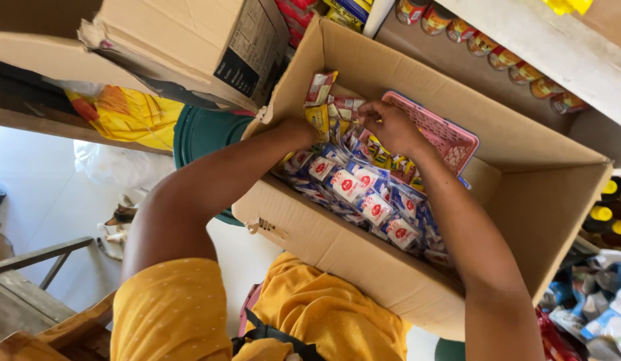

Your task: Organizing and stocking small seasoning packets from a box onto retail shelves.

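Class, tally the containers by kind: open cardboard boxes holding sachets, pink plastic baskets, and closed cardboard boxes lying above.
Open cardboard box with sachets: 1
Pink plastic basket: 1
Closed cardboard box above: 1
Total: 3

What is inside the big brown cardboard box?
The big brown cardboard box holds many small blue-and-white sachets with red spots, some yellow and red packets, and a pink plastic basket. Both hands reach in. Whatever lies under the sachets is covered.
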